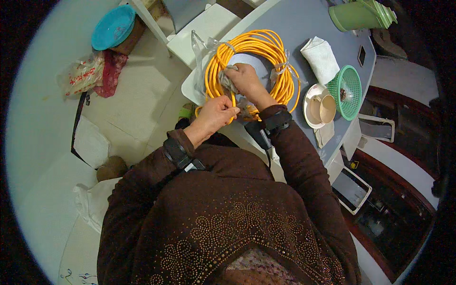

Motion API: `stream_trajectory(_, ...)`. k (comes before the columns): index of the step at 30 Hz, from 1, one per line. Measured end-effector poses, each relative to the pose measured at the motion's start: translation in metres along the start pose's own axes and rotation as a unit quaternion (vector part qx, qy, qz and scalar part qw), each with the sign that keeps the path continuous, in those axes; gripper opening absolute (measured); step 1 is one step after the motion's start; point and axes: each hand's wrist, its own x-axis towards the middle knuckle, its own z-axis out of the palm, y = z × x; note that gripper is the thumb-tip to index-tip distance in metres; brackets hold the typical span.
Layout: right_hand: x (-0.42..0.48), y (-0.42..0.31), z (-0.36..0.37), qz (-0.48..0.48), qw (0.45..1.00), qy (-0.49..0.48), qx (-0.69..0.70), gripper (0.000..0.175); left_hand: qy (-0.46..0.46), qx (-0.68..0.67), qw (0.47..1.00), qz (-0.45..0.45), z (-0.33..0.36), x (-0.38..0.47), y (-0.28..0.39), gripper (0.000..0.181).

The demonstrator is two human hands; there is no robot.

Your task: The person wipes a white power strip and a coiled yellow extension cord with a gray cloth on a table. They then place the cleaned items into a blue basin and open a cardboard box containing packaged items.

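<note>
A large coil of yellow-orange cable (285, 51) lies at the near edge of the grey table, tied with clear plastic strips at its upper left and right side. My left hand (215, 113) pinches a strand of the cable between thumb and fingers at the coil's lower left. Just above it, my right hand (248, 80) grips a crumpled grey cloth (227, 80), which is pressed against strands on the coil's left side. Part of the cloth is hidden by my right fingers. Clear plastic (198, 53) hangs beside the coil.
On the grey table (295, 30) are a folded white cloth (320, 58), a plate (309, 119) with cups, a green plastic basket (345, 107), a phone (361, 56) and a green container (356, 17). A white chair (203, 32) stands beyond. A blue basin (113, 27) is at upper left.
</note>
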Motion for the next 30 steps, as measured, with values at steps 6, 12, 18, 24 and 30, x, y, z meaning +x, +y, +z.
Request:
stream_trajectory(6, 0.005, -0.003, 0.001, 0.086, 0.985, -0.024, 0.146, 0.034, -0.002, 0.030, 1.000, -0.004, -0.001, -0.003, 0.001, 0.018)
stream_trajectory(12, -0.012, -0.007, -0.013, 0.103, 0.927, -0.082, 0.351, 0.026, -0.024, -0.083, 0.996, -0.012, -0.003, -0.006, 0.011, 0.011)
stream_trajectory(18, -0.034, -0.018, -0.024, 0.105, 0.929, -0.182, 0.305, 0.029, 0.009, -0.087, 0.996, -0.020, -0.010, -0.002, 0.018, 0.011)
stream_trajectory(24, -0.023, -0.017, -0.012, -0.017, 0.998, -0.053, -0.005, 0.029, 0.046, -0.064, 0.996, -0.034, 0.001, 0.002, 0.011, 0.014)
stream_trajectory(30, 0.000, -0.015, -0.002, 0.099, 0.991, -0.046, 0.072, 0.040, 0.028, -0.036, 0.998, -0.030, 0.000, 0.005, 0.013, 0.012)
